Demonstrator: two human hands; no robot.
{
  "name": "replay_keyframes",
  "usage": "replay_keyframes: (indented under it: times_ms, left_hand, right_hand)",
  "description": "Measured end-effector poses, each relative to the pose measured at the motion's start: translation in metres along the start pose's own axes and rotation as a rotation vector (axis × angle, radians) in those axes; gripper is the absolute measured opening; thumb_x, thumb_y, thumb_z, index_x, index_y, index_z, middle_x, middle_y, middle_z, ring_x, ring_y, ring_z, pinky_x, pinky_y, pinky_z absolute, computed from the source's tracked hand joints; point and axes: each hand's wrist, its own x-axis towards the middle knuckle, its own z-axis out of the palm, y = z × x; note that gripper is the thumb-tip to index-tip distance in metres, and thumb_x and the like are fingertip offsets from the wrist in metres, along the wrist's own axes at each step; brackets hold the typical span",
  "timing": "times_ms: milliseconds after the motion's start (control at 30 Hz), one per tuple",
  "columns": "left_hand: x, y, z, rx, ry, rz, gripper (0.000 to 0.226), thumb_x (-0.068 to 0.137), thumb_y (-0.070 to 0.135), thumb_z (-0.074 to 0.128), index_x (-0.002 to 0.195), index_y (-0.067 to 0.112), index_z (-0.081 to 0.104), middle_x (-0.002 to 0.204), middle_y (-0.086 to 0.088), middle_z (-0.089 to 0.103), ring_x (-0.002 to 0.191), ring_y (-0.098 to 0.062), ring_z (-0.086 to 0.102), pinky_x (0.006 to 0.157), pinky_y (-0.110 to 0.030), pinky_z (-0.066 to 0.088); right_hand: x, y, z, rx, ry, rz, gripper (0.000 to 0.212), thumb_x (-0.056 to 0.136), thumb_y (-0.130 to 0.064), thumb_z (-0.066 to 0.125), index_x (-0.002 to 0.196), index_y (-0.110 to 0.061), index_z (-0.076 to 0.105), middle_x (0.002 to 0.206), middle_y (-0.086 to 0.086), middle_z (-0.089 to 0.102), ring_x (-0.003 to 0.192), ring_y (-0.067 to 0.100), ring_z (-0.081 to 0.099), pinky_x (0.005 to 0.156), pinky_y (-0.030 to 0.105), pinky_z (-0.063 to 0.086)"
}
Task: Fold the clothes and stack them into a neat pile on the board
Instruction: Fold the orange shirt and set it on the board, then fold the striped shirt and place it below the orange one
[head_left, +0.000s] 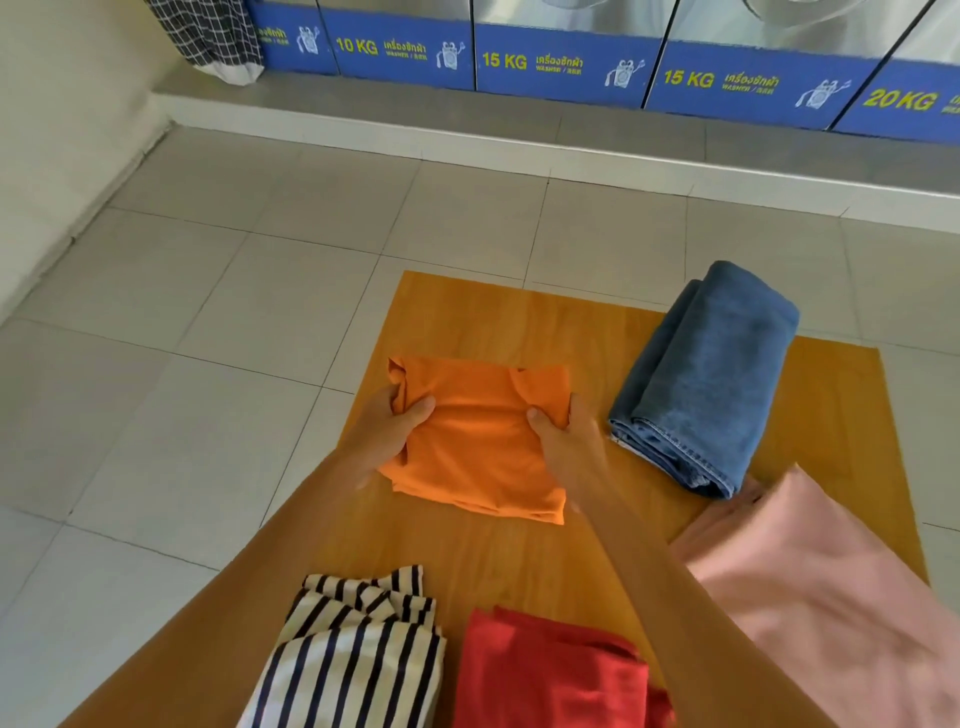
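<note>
**Inspector A:** Status of the work, please.

**Inspector B:** Partly done, in my judgement. The left hand (389, 431) and the right hand (563, 441) each hold a side of a folded orange garment (478, 441), thumbs on top, the other fingers curled under the cloth, pinching its edges. It lies near the middle of the wooden board (519, 322), which rests on the tiled floor (208, 291). Folded blue jeans (711, 374) lie at the board's far right, close beside the orange piece but apart from it.

**Inspector A:** Outstanding items?

**Inspector B:** A striped garment (358, 654) and a red garment (550, 670) lie rumpled at the near edge, touching each other. A pink cloth (810, 597) covers the near right corner; I cannot tell if it is laundry or the person's own clothing. Nothing is stacked yet: the jeans and the orange piece sit singly.

**Inspector A:** Edges and clearance?

**Inspector B:** The jeans' far end overhangs the board's back edge onto the tiles. The orange piece is just inside the left edge. Bare board shows beyond it and between it and the near clothes, enough room to work. Open floor lies to the left; washing machines (561, 67) stand well apart behind.
</note>
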Motion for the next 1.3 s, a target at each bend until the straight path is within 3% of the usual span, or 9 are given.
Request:
replay_keyframes:
  times_ms: [133, 300, 400, 533, 633, 733, 833, 1033, 1300]
  left_hand:
    - [0.036, 0.030, -0.016, -0.020, 0.070, 0.047, 0.068, 0.086, 0.049, 0.065, 0.142, 0.017, 0.043, 0.131, -0.002, 0.055, 0.119, -0.025, 0.054, 0.093, -0.036, 0.045]
    - [0.084, 0.049, -0.030, 0.085, 0.146, 0.046, 0.052, 0.091, 0.047, 0.059, 0.130, 0.013, 0.051, 0.123, -0.004, 0.058, 0.113, -0.027, 0.057, 0.096, -0.045, 0.049]
    - [0.098, 0.043, -0.031, 0.163, 0.182, 0.036, 0.043, 0.092, 0.044, 0.057, 0.122, 0.013, 0.057, 0.115, -0.006, 0.062, 0.109, -0.030, 0.059, 0.094, -0.046, 0.050]
    - [0.095, 0.034, -0.026, 0.205, 0.258, 0.096, 0.049, 0.093, 0.044, 0.056, 0.133, 0.015, 0.051, 0.124, -0.007, 0.060, 0.115, -0.030, 0.057, 0.097, -0.045, 0.049]
    - [0.079, 0.024, -0.029, 0.159, 0.339, 0.101, 0.065, 0.093, 0.046, 0.057, 0.148, 0.020, 0.034, 0.145, -0.007, 0.047, 0.129, -0.031, 0.049, 0.102, -0.048, 0.046]
    - [0.040, 0.003, -0.040, 0.084, 0.374, 0.060, 0.075, 0.089, 0.056, 0.056, 0.151, 0.029, 0.024, 0.150, -0.005, 0.044, 0.129, -0.032, 0.052, 0.096, -0.053, 0.051]
    - [-0.020, -0.025, -0.044, 0.147, 0.264, 0.032, 0.070, 0.086, 0.056, 0.059, 0.146, 0.033, 0.033, 0.142, 0.000, 0.053, 0.120, -0.025, 0.059, 0.093, -0.051, 0.054]
    - [-0.131, -0.089, -0.055, 0.311, 0.154, -0.007, 0.041, 0.095, 0.029, 0.058, 0.134, 0.020, 0.050, 0.120, 0.005, 0.060, 0.105, -0.011, 0.058, 0.084, -0.021, 0.043]
    - [-0.207, -0.156, -0.072, 0.397, 0.206, -0.123, 0.080, 0.085, 0.046, 0.066, 0.149, 0.020, 0.025, 0.151, -0.012, 0.031, 0.139, -0.031, 0.029, 0.106, -0.050, 0.036]
  right_hand:
    - [0.036, -0.038, 0.004, 0.074, -0.003, -0.022, 0.024, 0.098, -0.038, 0.060, 0.117, -0.027, 0.050, 0.100, -0.011, 0.057, 0.087, 0.012, 0.057, 0.073, 0.031, 0.051]
    - [0.075, -0.067, 0.015, 0.111, 0.031, 0.066, 0.025, 0.100, -0.028, 0.056, 0.114, -0.007, 0.063, 0.110, 0.018, 0.068, 0.098, 0.033, 0.068, 0.093, 0.055, 0.055]
    - [0.084, -0.057, 0.016, 0.137, 0.044, 0.126, 0.028, 0.099, -0.022, 0.057, 0.124, -0.011, 0.062, 0.103, 0.009, 0.068, 0.088, 0.020, 0.064, 0.089, 0.050, 0.056]
    - [0.071, -0.029, 0.013, 0.158, 0.040, 0.113, 0.038, 0.098, -0.024, 0.060, 0.134, -0.015, 0.054, 0.117, 0.000, 0.065, 0.102, 0.019, 0.065, 0.090, 0.040, 0.057]
    - [0.052, -0.012, 0.012, 0.177, 0.053, 0.075, 0.037, 0.098, -0.023, 0.062, 0.133, -0.016, 0.052, 0.121, -0.003, 0.066, 0.101, 0.017, 0.067, 0.083, 0.034, 0.058]
    - [0.020, 0.003, 0.009, 0.206, 0.079, 0.127, 0.031, 0.094, -0.025, 0.064, 0.123, -0.019, 0.057, 0.112, -0.002, 0.070, 0.096, 0.017, 0.070, 0.086, 0.043, 0.061]
    - [-0.037, 0.023, 0.005, 0.150, 0.047, 0.162, 0.021, 0.095, -0.023, 0.065, 0.115, -0.020, 0.062, 0.107, 0.003, 0.072, 0.091, 0.017, 0.072, 0.083, 0.047, 0.062]
    - [-0.170, 0.010, 0.008, 0.259, -0.036, 0.193, 0.009, 0.100, -0.011, 0.059, 0.105, -0.010, 0.067, 0.090, 0.010, 0.073, 0.071, 0.021, 0.075, 0.060, 0.043, 0.064]
    - [-0.269, 0.052, 0.075, -0.574, -0.257, 0.185, 0.037, 0.095, -0.046, 0.058, 0.112, -0.013, 0.058, 0.099, -0.001, 0.069, 0.082, 0.015, 0.064, 0.072, 0.032, 0.053]
